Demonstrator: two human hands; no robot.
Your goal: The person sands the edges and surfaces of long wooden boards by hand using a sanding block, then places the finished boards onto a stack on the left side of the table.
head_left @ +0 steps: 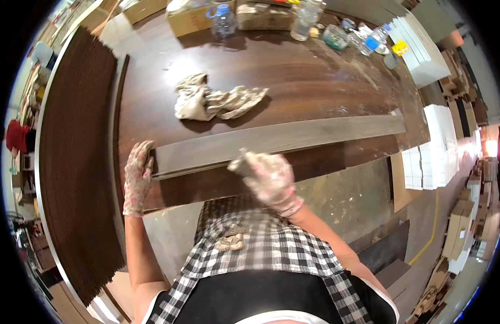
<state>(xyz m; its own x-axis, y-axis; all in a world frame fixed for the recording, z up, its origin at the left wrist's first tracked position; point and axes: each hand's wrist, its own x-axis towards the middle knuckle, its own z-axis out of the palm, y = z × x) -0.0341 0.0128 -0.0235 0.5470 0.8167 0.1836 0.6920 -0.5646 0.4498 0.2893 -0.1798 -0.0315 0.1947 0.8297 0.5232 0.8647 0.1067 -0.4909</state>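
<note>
At the near edge of the dark wooden counter (293,81), the left hand (137,178), in a floral work glove, lay flat with fingers together against the left end of a long grey plank (282,139). Her right hand (271,181), gloved and blurred, was curled around a small grey object (240,162) pressed to the plank's near edge; what it was could not be told. Beyond the plank lay a crumpled rag (215,102). Farther back stood plastic bottles (224,20) and cardboard boxes (193,19). Stacked white panels (423,51) sat at the right.
</note>
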